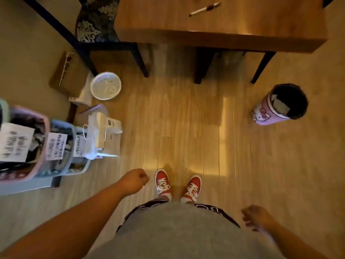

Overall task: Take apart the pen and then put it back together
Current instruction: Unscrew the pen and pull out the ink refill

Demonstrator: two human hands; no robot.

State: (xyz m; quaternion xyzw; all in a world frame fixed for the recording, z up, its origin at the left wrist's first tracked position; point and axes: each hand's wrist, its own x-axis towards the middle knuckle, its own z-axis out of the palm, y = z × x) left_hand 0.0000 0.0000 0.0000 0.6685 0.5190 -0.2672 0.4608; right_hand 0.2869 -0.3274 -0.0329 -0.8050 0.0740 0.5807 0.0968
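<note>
Wooden planks of the floor (pixel 186 128) filled most of the frame, seen from above by a person standing in red sneakers (pixel 178 186) at the lower centre. The pen (pixel 204 9) lay whole on the wooden table (pixel 233 25) at the top of the frame, slanted, with its dark-gripped tip toward the upper right, well apart from both hands.

The left hand (pixel 135 181) hung at the lower centre-left, just beside the left shoe, its fingers curled into a loose fist with nothing visible in it. The right hand (pixel 256 217) hung at the lower right beside the grey shirt (pixel 177 232), fingers loosely bent and slightly blurred; it held nothing visible either. The two hands were far apart, one on each side of the body.

At the right of the frame a pink cartoon-printed bin (pixel 278 105) with a dark liner stood on the floor. A white perforated basket (pixel 105 86) lay at the upper left near a dark table leg. Stacked plastic bins (pixel 37 146) with paper labels filled the left edge, with white boxes (pixel 106 131) just beside them. A patterned chair seat (pixel 97 21) showed at the upper left beside the table.
</note>
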